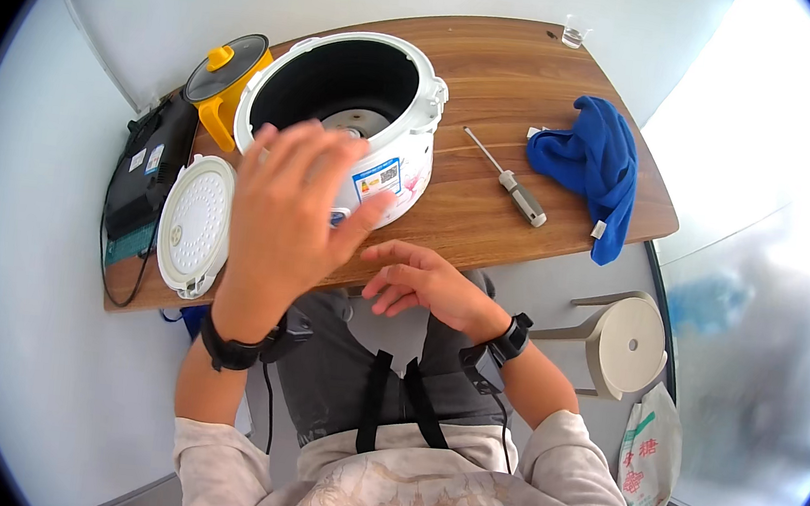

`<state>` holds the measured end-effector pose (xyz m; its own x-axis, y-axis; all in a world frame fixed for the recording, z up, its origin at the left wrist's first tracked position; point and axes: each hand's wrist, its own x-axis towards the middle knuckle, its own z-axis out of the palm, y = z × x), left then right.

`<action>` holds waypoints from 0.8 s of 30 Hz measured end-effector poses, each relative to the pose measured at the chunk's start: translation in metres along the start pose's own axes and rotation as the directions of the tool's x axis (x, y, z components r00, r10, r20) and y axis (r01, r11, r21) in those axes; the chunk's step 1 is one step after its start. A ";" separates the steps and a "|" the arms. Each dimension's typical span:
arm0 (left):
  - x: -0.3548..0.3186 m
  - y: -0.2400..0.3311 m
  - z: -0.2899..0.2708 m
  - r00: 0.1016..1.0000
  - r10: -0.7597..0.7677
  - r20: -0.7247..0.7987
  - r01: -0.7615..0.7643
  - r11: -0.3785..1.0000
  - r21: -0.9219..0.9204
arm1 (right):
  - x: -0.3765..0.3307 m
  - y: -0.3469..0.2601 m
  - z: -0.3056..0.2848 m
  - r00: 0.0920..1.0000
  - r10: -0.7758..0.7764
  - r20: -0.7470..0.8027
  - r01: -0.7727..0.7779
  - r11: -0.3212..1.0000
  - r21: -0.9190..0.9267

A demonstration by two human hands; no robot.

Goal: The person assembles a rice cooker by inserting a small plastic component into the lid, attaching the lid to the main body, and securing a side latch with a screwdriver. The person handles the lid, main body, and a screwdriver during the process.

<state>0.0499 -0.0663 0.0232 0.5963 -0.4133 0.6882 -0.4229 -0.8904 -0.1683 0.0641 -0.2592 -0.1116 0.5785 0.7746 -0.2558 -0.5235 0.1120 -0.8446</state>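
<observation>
A white rice cooker body (412,161) without its lid stands near the table's left middle, its dark inside and round metal base showing. My left hand (295,199) is raised in front of it with the fingers apart and holds nothing; it covers part of the cooker's front. Just off the table's front edge, above my lap, hovers my right hand (431,290), fingers loosely bent and apart, also holding nothing. Left of the cooker lies a white oval lid (195,223) with a dotted plate, partly behind my left hand. A screwdriver (518,194) with a grey handle rests to the right.
A crumpled blue cloth (585,158) lies at the table's right. Behind the lid are a yellow pot (229,104) and a black case (152,170) with a cable. A clear cup (574,32) stands at the far edge. Beside the table are a beige stool (628,343) and a white bag (649,457).
</observation>
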 end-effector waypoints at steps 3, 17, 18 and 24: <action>-0.001 0.010 0.012 0.992 -0.076 0.104 0.084 0.994 -0.073 | -0.005 0.008 -0.005 0.999 -0.037 0.007 0.037 0.999 -0.022; 0.035 -0.046 0.030 0.948 -0.302 0.098 0.310 0.947 -0.083 | -0.024 0.012 -0.029 0.992 -0.107 -0.065 0.108 0.994 0.008; 0.042 -0.052 0.025 0.911 -0.390 0.132 0.409 0.893 -0.185 | -0.024 0.008 -0.028 0.991 -0.114 -0.076 0.114 0.993 0.002; 0.070 -0.111 0.040 0.752 -0.573 0.325 0.650 0.565 -0.508 | -0.024 -0.005 -0.031 0.974 -0.168 -0.153 0.168 0.986 -0.015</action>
<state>0.1658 -0.0042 0.0614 0.9126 0.1377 0.3851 -0.1981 -0.6749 0.7108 0.0723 -0.2972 -0.1159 0.7470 0.6402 -0.1793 -0.4098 0.2310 -0.8824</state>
